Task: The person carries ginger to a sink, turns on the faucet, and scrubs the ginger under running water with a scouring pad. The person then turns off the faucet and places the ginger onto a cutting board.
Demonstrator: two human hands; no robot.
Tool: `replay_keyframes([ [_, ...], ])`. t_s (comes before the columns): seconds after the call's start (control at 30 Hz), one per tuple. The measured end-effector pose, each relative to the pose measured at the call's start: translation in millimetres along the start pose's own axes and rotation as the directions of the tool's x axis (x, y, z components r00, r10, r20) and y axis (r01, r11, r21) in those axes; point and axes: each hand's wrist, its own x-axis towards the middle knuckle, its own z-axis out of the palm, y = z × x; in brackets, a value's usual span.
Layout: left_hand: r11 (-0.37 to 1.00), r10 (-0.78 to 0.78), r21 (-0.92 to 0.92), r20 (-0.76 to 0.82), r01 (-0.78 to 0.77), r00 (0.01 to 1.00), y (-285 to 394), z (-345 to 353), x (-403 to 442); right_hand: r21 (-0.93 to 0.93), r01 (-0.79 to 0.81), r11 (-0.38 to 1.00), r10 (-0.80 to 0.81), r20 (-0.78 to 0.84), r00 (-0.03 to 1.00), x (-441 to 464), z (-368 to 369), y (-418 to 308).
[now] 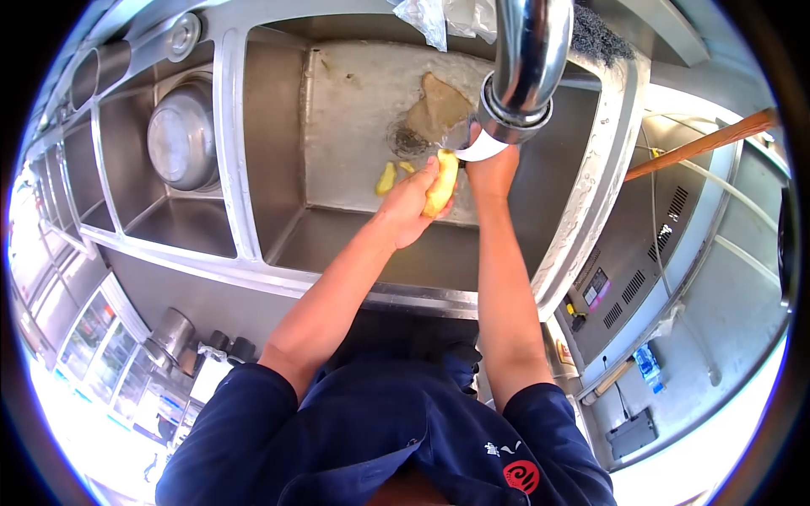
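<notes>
Yellow oblong produce (440,185), gripped in the left hand (408,204), over the sink (346,101); right hand (493,175) partly behind the faucet (531,55), its grip unclear; yellow scraps (386,179) below.

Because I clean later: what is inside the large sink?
Yellow scraps, brownish matter, the left hand holding a yellow piece, the right hand. Anything behind the faucet is covered.

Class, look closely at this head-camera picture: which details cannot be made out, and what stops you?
All in the head view:
Right hand: its fingers and anything they grip, mostly hidden by the tap.
Yellow piece: partly covered by the left hand; its underside faces away.
Tap: its base, cut off by the top edge.
Label on the grey panel: print too small.
</notes>
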Motion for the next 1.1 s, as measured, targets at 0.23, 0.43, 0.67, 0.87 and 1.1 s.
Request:
replay_keyframes([
  [0.23, 0.996, 0.026, -0.085, 0.082, -0.019, 0.996, 15, -18, 16, -0.505, -0.203, 0.839, 0.380, 0.277, 0.883, -55, 11, 112],
  [0.43, 0.993, 0.115, -0.014, -0.059, -0.116, 0.992, 15, -12, 22, 0.066, -0.121, 0.990, 0.107, 0.190, 0.976, -70, -29, -53],
  [0.67, 0.976, 0.216, 0.075, -0.222, -0.204, 0.951, 0, 2, 13, 0.043, -0.103, 0.994, 0.090, 0.236, 0.967, -27, -12, -59],
  [0.87, 0.983, 0.184, 0.031, -0.184, -0.181, 0.966, -5, 14, 2, -0.081, -0.073, 0.994, 0.086, 0.176, 0.981, -21, -17, -49],
  [1.1, 0.988, 0.154, 0.034, -0.169, -0.151, 0.973, -7, -2, 5, -0.077, 0.028, 0.997, -0.015, 0.165, 0.986, -50, -17, -48],
])
